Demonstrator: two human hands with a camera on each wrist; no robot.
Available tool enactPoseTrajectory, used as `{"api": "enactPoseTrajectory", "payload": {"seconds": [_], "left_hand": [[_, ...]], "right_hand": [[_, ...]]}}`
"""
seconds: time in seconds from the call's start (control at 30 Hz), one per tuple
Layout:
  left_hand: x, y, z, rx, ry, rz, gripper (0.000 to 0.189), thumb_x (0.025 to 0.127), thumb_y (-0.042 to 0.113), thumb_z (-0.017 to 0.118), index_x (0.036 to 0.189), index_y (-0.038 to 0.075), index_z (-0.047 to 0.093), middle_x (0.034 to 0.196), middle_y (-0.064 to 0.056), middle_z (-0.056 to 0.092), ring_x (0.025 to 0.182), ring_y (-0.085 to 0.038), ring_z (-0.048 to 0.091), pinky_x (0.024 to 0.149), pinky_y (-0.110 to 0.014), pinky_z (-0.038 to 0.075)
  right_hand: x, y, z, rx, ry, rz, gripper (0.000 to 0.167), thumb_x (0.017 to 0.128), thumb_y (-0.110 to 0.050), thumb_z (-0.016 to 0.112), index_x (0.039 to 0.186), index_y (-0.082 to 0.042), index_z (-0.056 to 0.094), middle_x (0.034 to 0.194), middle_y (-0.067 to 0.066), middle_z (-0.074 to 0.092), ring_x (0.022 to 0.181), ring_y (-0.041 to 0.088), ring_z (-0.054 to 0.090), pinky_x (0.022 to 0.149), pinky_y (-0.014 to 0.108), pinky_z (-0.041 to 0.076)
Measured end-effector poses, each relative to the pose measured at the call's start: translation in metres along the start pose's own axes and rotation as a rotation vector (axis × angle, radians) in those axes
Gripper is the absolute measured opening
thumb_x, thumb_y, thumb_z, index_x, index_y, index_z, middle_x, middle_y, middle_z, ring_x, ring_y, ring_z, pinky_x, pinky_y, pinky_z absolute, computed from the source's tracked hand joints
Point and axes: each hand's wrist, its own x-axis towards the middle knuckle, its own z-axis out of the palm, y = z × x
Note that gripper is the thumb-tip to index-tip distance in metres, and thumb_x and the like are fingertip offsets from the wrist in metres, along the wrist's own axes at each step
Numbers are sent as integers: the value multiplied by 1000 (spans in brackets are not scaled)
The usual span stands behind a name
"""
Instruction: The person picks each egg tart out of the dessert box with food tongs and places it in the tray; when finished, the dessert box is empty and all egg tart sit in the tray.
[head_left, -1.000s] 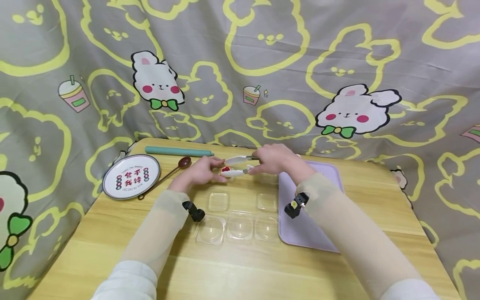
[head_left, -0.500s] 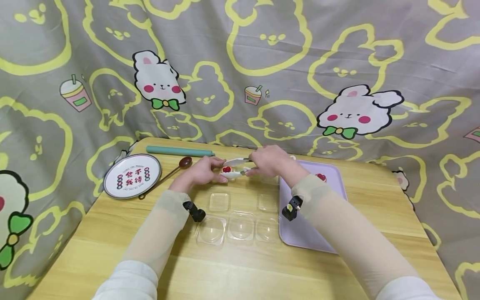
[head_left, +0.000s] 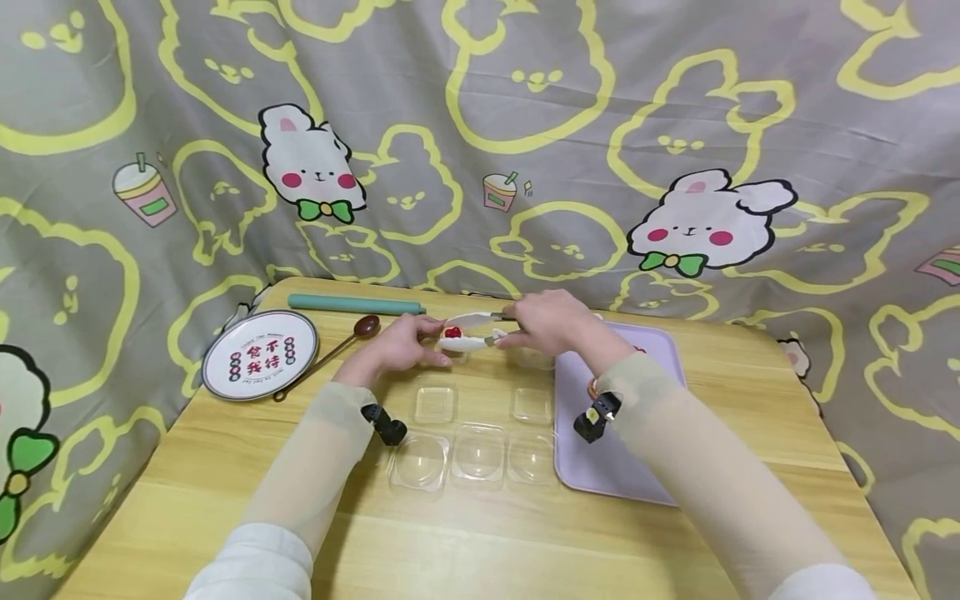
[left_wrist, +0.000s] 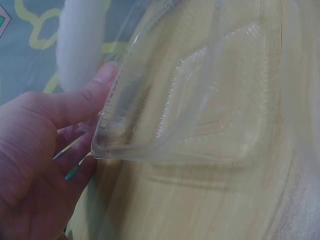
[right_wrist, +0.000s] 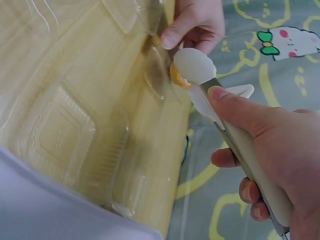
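My left hand [head_left: 407, 342] pinches the edge of a clear plastic box [left_wrist: 135, 120] between thumb and fingers. In the head view most of that box is hidden behind the hand and tongs. My right hand [head_left: 551, 319] grips a pair of tongs [right_wrist: 250, 155] with white spoon-like tips. Between the tips, close to the left fingers, is a small tart-like pastry with a red topping [head_left: 453, 332]. Its orange-brown side [right_wrist: 178, 77] shows in the right wrist view. Whether it touches the box's bottom I cannot tell.
Several clear plastic boxes and lids [head_left: 480, 454] lie in front of the hands. At right is a lilac tray [head_left: 600, 475] with pastry partly hidden by my right arm. A plate [head_left: 258, 354], a brown ladle [head_left: 366, 326] and a teal rod [head_left: 352, 303] lie at left.
My right hand and the tongs shift slightly left, then back right, still around the pastry. The left hand stays nearly in place. The right arm again covers more of the tray.
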Motion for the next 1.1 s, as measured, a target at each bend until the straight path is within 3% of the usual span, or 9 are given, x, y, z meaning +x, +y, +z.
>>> {"api": "enactPoseTrajectory", "payload": {"seconds": [0.1, 0.3, 0.57, 0.73, 0.93, 1.1], "left_hand": [[0, 0, 0, -8, -5, 1, 82, 85, 25, 92, 154, 7, 53, 158, -13, 52, 146, -35, 44, 123, -49, 33], [0, -1, -1, -9, -22, 3, 78, 88, 25, 90, 155, 6, 53, 161, -12, 48, 149, -34, 42, 124, -47, 33], [-1, -3, -2, -32, -35, 22, 78, 89, 24, 89, 155, 6, 52, 161, -13, 48, 149, -35, 42, 123, -48, 34], [0, -4, -2, -36, -45, 30, 78, 89, 24, 89, 155, 6, 52, 161, -13, 48, 149, -35, 40, 123, -48, 34], [2, -3, -1, -19, -51, 40, 78, 89, 23, 88, 155, 4, 51, 161, -14, 48, 150, -36, 39, 123, -49, 33], [3, -2, -1, -24, -45, 58, 77, 89, 22, 89, 155, 4, 52, 159, -14, 50, 149, -35, 41, 123, -49, 33]], "right_hand": [[-12, 5, -5, 23, 29, 3, 40, 101, -59, 65, 93, -19, 65, 74, -5, 60, 67, 18, 58, 62, 43, 50], [-47, 16, -14, 69, 55, 53, 45, 99, -62, 66, 104, -18, 70, 70, -7, 59, 60, 17, 55, 57, 36, 44], [-102, 39, -16, 46, 92, 122, 58, 96, -63, 70, 125, -13, 73, 93, -2, 69, 73, 18, 61, 67, 43, 52], [-138, 55, -14, 30, 119, 155, 71, 96, -61, 71, 141, -7, 68, 98, -1, 74, 77, 20, 67, 67, 46, 54], [-177, 68, -10, 22, 138, 179, 69, 98, -62, 68, 140, -7, 69, 120, 8, 75, 90, 28, 72, 70, 52, 57], [-207, 74, -7, 15, 150, 213, 66, 97, -64, 68, 133, -8, 72, 102, -3, 73, 76, 15, 63, 64, 45, 54]]}}
